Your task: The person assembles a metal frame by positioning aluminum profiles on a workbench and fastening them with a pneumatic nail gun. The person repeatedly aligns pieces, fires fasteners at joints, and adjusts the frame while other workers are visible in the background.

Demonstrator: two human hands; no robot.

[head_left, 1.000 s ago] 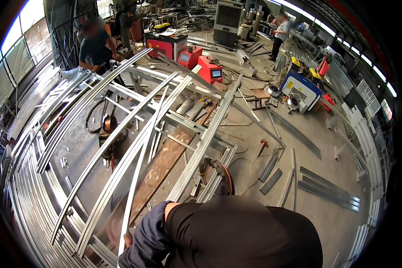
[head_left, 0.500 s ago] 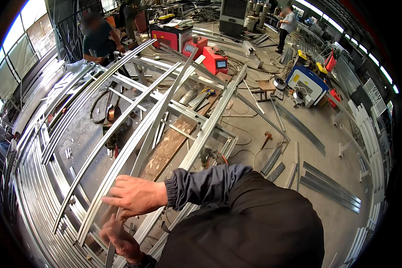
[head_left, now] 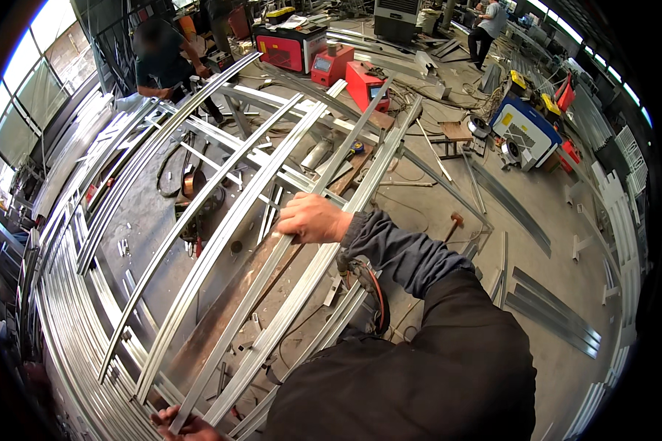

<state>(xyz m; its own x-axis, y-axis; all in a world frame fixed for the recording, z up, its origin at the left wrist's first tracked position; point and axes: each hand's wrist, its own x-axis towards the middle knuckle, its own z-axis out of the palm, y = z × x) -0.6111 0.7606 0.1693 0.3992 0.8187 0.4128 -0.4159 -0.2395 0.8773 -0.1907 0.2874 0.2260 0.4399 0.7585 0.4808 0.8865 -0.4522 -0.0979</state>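
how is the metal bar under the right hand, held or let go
Held: the right hand is closed over the metal bar partway along, with the left hand at its near end.

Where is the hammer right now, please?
In the head view, the hammer is on the floor, right of centre, just beyond the person's right sleeve.

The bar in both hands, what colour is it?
Silvery grey; the bar shows best in the head view.
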